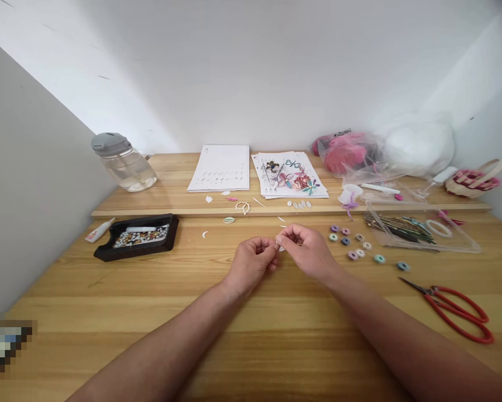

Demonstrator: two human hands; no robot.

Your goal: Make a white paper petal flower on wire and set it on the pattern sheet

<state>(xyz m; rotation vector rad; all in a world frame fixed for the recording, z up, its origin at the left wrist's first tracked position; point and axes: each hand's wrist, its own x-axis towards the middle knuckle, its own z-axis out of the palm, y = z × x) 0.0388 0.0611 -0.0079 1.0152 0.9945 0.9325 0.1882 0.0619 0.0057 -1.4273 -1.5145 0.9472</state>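
White piece [281, 249]; apparently between fingers [269, 255]

Right of the black tray [135, 253], fingers [269, 255] mostly hide a small pale piece [281, 249], its shape unclear. Nearer the camera than the tray, blocky blurring obscures an object [1, 352] cut by the left edge; the bottom edge crops both forearms [158, 340].

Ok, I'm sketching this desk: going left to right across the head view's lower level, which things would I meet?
Black tray, white crescent piece, left hand, right hand, thread spools, red-handled scissors.
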